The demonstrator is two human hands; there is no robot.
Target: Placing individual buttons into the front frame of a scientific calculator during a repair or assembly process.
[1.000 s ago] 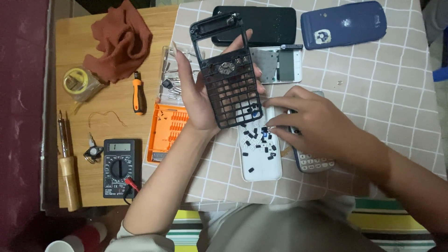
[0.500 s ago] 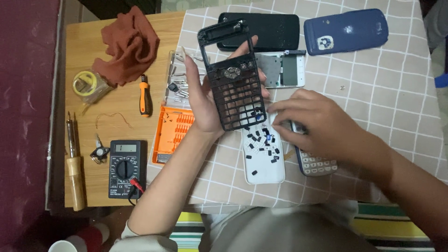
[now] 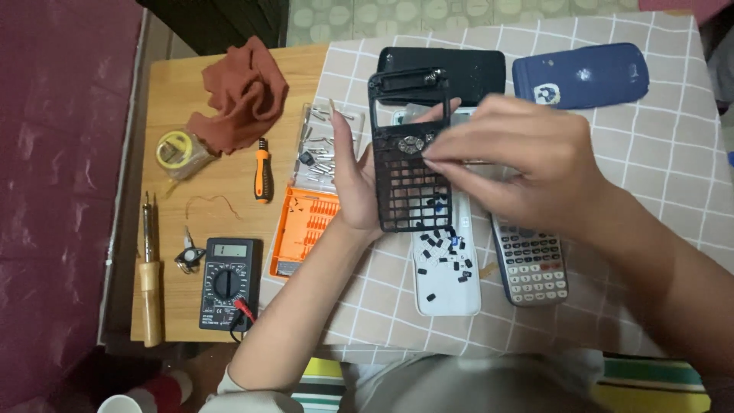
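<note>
Nearest edge: a striped cloth [image 3: 321, 382] and the person's lap lie below the worktop [image 3: 191, 76].
Multimeter: a black multimeter [image 3: 228, 281] sits at the near left of the wooden worktop, with a wooden-handled soldering iron [image 3: 150, 275] to its left.
White tray: a white shell [image 3: 446, 271] lies near the middle on the checked cloth [image 3: 673, 153], with small black keys scattered in it.
Grey calculator: a grey calculator [image 3: 531, 264] lies just right of the white shell, its far part hidden under the right hand.
Orange case: an orange bit case [image 3: 304, 229] lies open left of the left wrist, with a clear tray of metal bits [image 3: 325, 145] beyond it.
Left hand: the left hand [image 3: 355, 180] has its grip closed on the left edge of the black calculator frame [image 3: 409, 153], holding it raised and tilted above the cloth, in the middle of the scene.
Right hand: the right hand [image 3: 520, 164] reaches across from the right; its fingertips [image 3: 436, 157] are pinched narrow against the front of the frame near its round pad. Whether they hold a small part I cannot tell.
Screwdriver: an orange-and-black screwdriver [image 3: 263, 172] lies left of the bit tray.
Far left: a yellow tape roll [image 3: 177, 149] and a rust-coloured rag [image 3: 241, 99].
Far right: a black cover [image 3: 474, 65] and a blue cover [image 3: 581, 75] lie side by side on the cloth.
</note>
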